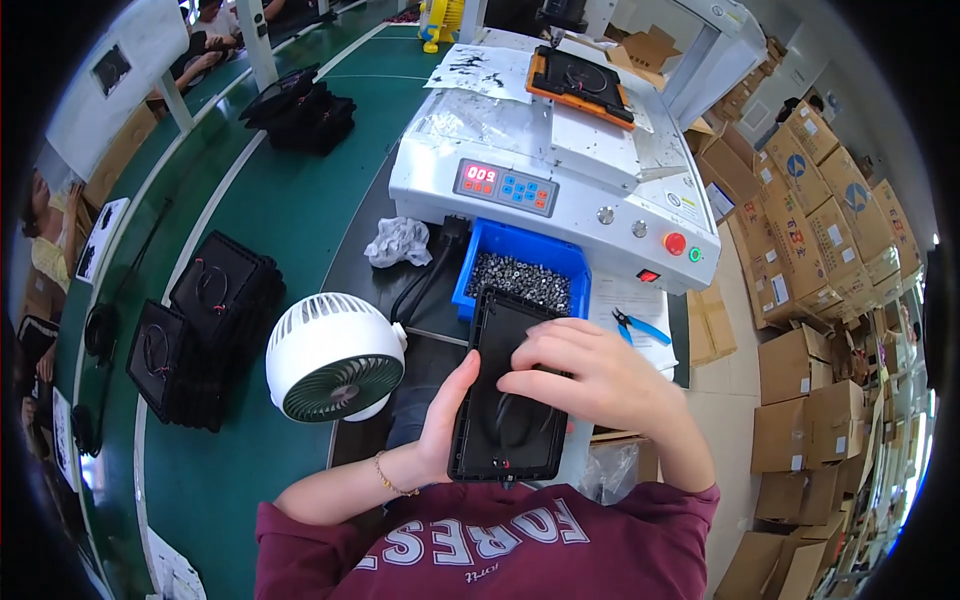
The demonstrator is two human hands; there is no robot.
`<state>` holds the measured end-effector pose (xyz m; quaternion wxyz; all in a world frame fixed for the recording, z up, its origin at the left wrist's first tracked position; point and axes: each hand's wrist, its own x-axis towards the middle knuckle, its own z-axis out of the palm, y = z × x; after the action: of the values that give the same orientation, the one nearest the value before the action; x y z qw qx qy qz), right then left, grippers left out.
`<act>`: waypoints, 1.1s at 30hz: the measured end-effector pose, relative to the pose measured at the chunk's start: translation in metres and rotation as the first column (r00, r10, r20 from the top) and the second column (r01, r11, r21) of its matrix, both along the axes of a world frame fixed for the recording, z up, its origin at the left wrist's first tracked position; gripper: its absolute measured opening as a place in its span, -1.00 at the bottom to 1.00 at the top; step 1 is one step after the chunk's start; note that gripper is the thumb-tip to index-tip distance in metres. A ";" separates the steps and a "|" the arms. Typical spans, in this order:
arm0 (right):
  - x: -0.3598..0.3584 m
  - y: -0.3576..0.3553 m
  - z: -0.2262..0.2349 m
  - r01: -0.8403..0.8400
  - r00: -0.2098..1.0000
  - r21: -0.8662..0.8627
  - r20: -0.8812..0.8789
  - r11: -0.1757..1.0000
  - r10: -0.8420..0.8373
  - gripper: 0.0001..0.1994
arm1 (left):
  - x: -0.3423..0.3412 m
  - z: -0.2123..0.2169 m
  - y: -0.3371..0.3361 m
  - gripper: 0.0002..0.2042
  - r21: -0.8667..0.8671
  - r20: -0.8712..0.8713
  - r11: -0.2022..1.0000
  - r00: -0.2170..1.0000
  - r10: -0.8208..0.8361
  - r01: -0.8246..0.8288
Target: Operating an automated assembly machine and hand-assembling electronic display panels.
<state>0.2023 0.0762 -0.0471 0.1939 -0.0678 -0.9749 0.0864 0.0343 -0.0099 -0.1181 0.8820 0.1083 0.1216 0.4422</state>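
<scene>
A black rectangular plastic housing (530, 452) is tilted up in front of my chest, its open side facing me. My left hand (445, 415) grips its left edge, thumb along the rim. Over the upper right of the housing, my right hand (585, 370) has its fingers curled inward, and the fingertips hide whatever they pinch. A thin black cable (503, 410) loops inside the housing below those fingers. Just beyond its top edge is a blue bin (573, 258) full of small metal parts (520, 279).
Left of my hands stands a white fan (335, 355). Ahead, a white machine (420, 180) carries a black part on an orange fixture (580, 85). Blue-handled cutters (640, 327) lie on paper at right. Stacked black housings (225, 290) sit on the green table (240, 480); cartons (820, 240) fill the right.
</scene>
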 end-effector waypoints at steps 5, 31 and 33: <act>0.001 -0.023 0.062 0.084 0.961 -0.035 0.267 0.996 -0.072 -0.64 | -0.017 0.002 0.001 -0.34 0.164 -0.079 0.980 0.989 0.124 -0.110; -0.029 -0.077 -0.091 -0.257 0.811 -0.966 -0.238 0.041 -0.534 -0.90 | -0.027 0.009 0.013 0.00 0.513 -0.159 0.686 0.729 0.666 -0.516; -0.031 -0.078 -0.096 -0.252 0.812 -0.967 -0.187 -0.042 -0.553 -0.89 | -0.026 0.008 0.012 0.01 0.501 -0.149 0.686 0.728 0.669 -0.528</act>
<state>0.1714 -0.0022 -0.1429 0.3600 -0.2726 -0.4913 0.7448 0.0081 0.0021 -0.1099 0.6072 0.3211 0.1928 0.7007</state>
